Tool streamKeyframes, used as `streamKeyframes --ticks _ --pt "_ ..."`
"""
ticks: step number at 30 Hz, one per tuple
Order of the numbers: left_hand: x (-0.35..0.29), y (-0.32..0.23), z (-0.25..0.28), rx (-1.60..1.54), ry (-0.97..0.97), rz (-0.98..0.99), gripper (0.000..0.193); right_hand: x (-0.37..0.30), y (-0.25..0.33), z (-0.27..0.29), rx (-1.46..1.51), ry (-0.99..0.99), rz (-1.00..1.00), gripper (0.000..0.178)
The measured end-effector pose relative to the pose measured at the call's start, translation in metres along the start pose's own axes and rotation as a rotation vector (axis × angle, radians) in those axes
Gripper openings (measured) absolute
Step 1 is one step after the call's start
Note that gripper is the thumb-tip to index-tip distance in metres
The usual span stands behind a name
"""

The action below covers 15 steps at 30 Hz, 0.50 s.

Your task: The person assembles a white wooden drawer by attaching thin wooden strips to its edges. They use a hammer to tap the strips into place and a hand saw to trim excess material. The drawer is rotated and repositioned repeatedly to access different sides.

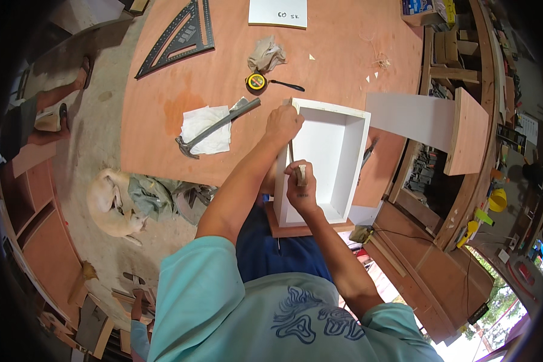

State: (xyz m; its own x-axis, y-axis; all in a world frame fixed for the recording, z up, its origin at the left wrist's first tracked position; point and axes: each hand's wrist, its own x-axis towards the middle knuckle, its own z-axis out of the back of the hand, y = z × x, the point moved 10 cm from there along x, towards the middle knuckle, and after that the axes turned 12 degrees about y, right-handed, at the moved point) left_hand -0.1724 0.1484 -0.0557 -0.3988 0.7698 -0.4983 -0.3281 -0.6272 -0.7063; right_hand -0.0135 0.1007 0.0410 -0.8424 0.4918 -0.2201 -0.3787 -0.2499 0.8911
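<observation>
A white open-topped box [357, 136] lies in front of me at the table's near edge, its left wall under my hands. My right hand [301, 186] is closed round the pale handle [301, 174] of a long thin tool, which looks like a file. The tool's narrow brown bar [292, 151] runs along the top of that left wall. Toward the box's far left corner, my left hand [285, 123] is closed over the bar's other end. Its fingertips are partly hidden.
A claw hammer [214, 128] lies across white paper [193, 123]. Beyond are a tape measure [256, 83], a crumpled cloth [266, 54] and a black triangular square [181, 39]. A white panel [410, 111] extends right of the box. On the floor, a dog [105, 205] lies left; another person's legs [54, 102] show.
</observation>
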Motion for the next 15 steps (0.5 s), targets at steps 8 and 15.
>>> streamKeyframes --ticks 8,15 --pt "-0.001 0.007 -0.008 -0.016 0.016 0.009 0.037 0.010 0.010 0.010 -0.055 -0.050 -0.143 0.015" --pt "-0.001 0.009 -0.011 -0.025 0.038 0.018 0.039 -0.003 -0.007 0.005 -0.021 -0.015 -0.177 0.018"
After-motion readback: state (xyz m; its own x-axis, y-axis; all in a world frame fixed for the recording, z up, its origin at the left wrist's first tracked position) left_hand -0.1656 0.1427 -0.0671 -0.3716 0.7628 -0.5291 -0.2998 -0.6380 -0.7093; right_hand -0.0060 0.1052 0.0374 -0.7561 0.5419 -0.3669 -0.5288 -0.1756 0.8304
